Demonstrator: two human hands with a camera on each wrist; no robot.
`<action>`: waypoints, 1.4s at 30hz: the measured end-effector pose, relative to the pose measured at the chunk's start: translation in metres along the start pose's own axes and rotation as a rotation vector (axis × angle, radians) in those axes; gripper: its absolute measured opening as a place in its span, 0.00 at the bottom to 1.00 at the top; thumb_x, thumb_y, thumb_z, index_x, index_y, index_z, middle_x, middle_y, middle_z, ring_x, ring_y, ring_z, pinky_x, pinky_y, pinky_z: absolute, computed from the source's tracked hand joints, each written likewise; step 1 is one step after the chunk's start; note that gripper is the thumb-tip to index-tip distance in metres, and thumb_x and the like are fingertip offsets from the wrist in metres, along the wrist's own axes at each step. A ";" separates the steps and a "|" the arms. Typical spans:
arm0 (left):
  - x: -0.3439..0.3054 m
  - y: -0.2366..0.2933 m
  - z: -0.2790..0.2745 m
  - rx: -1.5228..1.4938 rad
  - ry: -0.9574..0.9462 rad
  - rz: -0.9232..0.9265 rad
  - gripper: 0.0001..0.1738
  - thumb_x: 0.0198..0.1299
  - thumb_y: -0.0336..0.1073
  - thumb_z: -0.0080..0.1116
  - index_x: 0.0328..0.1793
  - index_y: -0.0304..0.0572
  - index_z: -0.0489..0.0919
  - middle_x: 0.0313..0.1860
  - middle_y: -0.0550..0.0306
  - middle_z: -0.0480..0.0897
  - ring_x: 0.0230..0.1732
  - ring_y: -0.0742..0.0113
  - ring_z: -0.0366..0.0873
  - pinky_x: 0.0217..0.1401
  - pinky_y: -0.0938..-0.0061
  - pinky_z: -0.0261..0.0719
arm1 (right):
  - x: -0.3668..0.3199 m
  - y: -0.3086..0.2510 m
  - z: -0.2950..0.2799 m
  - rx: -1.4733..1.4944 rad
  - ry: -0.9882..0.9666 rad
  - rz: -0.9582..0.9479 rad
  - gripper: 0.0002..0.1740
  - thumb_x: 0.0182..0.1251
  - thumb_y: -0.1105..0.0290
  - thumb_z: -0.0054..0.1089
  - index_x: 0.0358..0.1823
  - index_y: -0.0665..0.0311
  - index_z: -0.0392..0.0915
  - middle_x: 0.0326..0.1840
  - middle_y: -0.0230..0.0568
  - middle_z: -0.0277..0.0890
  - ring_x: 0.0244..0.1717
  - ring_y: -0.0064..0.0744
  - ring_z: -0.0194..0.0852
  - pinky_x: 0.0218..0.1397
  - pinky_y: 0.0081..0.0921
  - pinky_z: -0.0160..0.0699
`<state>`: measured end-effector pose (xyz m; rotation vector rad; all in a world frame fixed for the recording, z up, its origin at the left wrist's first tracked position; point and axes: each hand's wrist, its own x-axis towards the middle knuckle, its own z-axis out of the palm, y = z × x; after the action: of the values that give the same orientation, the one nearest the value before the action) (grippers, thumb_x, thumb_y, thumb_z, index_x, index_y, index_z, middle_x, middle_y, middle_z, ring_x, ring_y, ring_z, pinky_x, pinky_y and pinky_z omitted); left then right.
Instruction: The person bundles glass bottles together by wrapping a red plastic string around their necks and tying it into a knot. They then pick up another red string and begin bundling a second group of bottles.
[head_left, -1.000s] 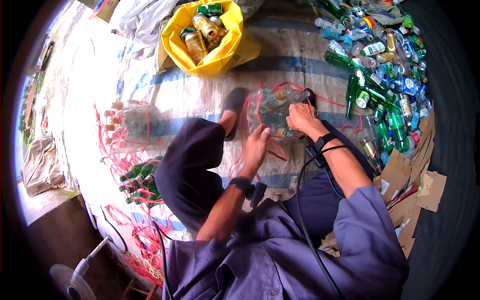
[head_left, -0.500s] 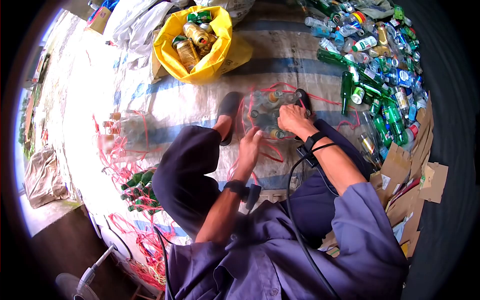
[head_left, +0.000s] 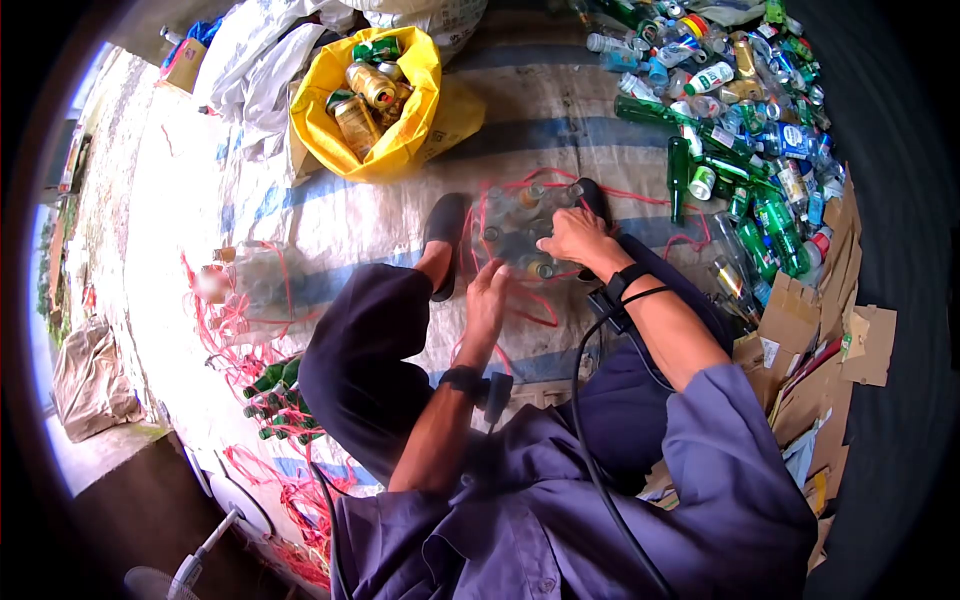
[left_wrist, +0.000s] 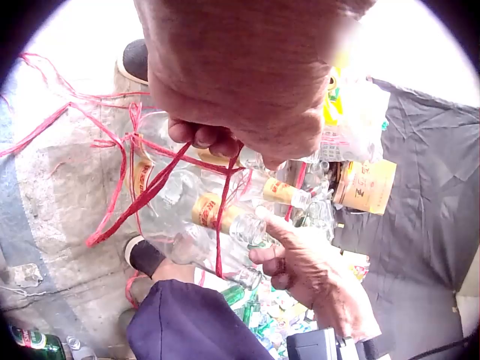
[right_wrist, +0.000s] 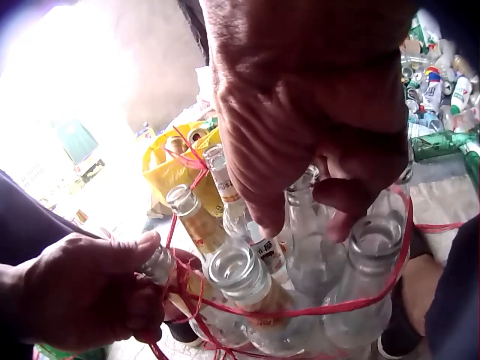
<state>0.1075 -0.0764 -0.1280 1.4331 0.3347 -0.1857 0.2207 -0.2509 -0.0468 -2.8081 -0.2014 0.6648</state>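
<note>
Clear glass bottles (head_left: 510,240) stand bundled with pink-red string (head_left: 530,310) between the person's feet. At the near side of the bundle, the left hand (head_left: 485,300) has its fingers curled on the string; the left wrist view shows strands (left_wrist: 161,180) running from those fingers (left_wrist: 206,137). The right hand (head_left: 582,240) is over the bundle's right part. In the right wrist view this hand (right_wrist: 307,127) has fingers lowered among the necks (right_wrist: 304,199), touching glass. The left wrist view shows its index finger extended at a bottle mouth (left_wrist: 259,223). String crosses the bottles (right_wrist: 330,307).
A yellow bag of cans (head_left: 415,130) stands beyond the bundle. Loose bottles (head_left: 750,150) lie at the right, beside cardboard (head_left: 810,320). Two more tied bundles, clear (head_left: 265,285) and green (head_left: 275,400), lie at the left, near a fan (head_left: 190,565) and loose string (head_left: 290,500).
The head view has shifted, so the bag, bundles and loose bottles sit farther left in it. Both hands stay at the same bundle, with little change in their places on it.
</note>
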 end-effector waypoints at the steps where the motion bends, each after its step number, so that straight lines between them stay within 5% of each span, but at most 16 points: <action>1: -0.001 0.002 0.000 0.000 -0.002 0.003 0.21 0.71 0.47 0.53 0.51 0.33 0.78 0.34 0.67 0.76 0.29 0.81 0.64 0.32 0.82 0.63 | -0.001 0.001 -0.006 -0.001 0.004 0.000 0.23 0.54 0.55 0.65 0.36 0.73 0.84 0.41 0.66 0.81 0.46 0.65 0.81 0.52 0.50 0.78; 4: -0.004 0.009 0.000 0.011 -0.021 0.000 0.21 0.70 0.47 0.53 0.51 0.34 0.78 0.34 0.67 0.76 0.28 0.82 0.64 0.31 0.82 0.63 | -0.005 0.003 -0.034 0.021 0.051 0.007 0.27 0.52 0.51 0.67 0.34 0.74 0.84 0.38 0.66 0.81 0.44 0.65 0.81 0.52 0.48 0.78; 6: -0.003 0.009 0.002 -0.030 -0.008 -0.024 0.21 0.70 0.48 0.54 0.51 0.33 0.78 0.34 0.67 0.76 0.28 0.82 0.63 0.31 0.83 0.63 | -0.006 0.004 -0.064 0.090 -0.104 0.130 0.28 0.57 0.52 0.66 0.46 0.72 0.82 0.52 0.65 0.79 0.57 0.61 0.77 0.59 0.46 0.76; 10: -0.003 0.009 0.001 -0.032 -0.028 -0.066 0.21 0.70 0.48 0.54 0.52 0.33 0.78 0.34 0.67 0.76 0.28 0.82 0.63 0.30 0.83 0.62 | -0.012 0.021 -0.084 0.049 -0.068 0.194 0.27 0.59 0.52 0.64 0.47 0.71 0.81 0.46 0.63 0.81 0.52 0.61 0.79 0.57 0.47 0.76; 16: -0.002 0.005 0.002 -0.017 0.011 -0.015 0.21 0.70 0.49 0.55 0.51 0.35 0.78 0.33 0.69 0.76 0.26 0.84 0.62 0.28 0.84 0.60 | -0.009 0.045 -0.038 0.044 -0.046 0.212 0.25 0.61 0.52 0.61 0.46 0.70 0.83 0.51 0.65 0.79 0.56 0.62 0.78 0.61 0.48 0.75; 23: -0.003 0.011 0.004 -0.092 0.007 -0.073 0.20 0.70 0.48 0.55 0.50 0.35 0.79 0.32 0.71 0.76 0.25 0.85 0.62 0.27 0.84 0.59 | 0.010 0.053 -0.001 0.119 -0.058 0.183 0.16 0.59 0.67 0.55 0.43 0.70 0.83 0.50 0.65 0.79 0.55 0.63 0.77 0.62 0.49 0.74; 28: -0.004 0.012 0.001 -0.105 -0.007 -0.076 0.19 0.69 0.47 0.56 0.50 0.36 0.79 0.32 0.71 0.76 0.25 0.85 0.61 0.27 0.84 0.58 | 0.005 0.045 0.000 -0.117 -0.003 0.094 0.14 0.56 0.74 0.54 0.43 0.67 0.84 0.49 0.63 0.80 0.54 0.62 0.79 0.57 0.50 0.76; 32: -0.003 0.008 0.001 -0.053 0.002 -0.064 0.20 0.69 0.48 0.56 0.50 0.35 0.79 0.32 0.71 0.75 0.25 0.85 0.60 0.27 0.84 0.58 | 0.013 0.043 -0.007 -0.139 -0.184 0.106 0.13 0.53 0.74 0.58 0.41 0.67 0.85 0.49 0.60 0.80 0.53 0.61 0.79 0.54 0.49 0.78; 34: -0.004 0.015 -0.001 -0.058 -0.002 -0.068 0.21 0.69 0.49 0.56 0.50 0.34 0.79 0.31 0.70 0.75 0.25 0.85 0.60 0.27 0.84 0.58 | 0.013 0.043 -0.004 -0.143 -0.128 0.030 0.12 0.58 0.66 0.60 0.33 0.70 0.82 0.39 0.63 0.81 0.45 0.63 0.81 0.48 0.53 0.80; 42: -0.002 0.009 -0.004 0.008 -0.024 -0.055 0.22 0.70 0.49 0.55 0.51 0.33 0.79 0.34 0.68 0.77 0.32 0.81 0.67 0.36 0.82 0.66 | 0.022 0.062 0.013 -0.136 0.012 0.135 0.15 0.57 0.65 0.61 0.38 0.70 0.84 0.44 0.64 0.81 0.48 0.63 0.80 0.51 0.50 0.80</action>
<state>0.1077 -0.0716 -0.1193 1.4295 0.3543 -0.2494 0.2394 -0.3036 -0.0844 -2.9768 -0.0562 0.6875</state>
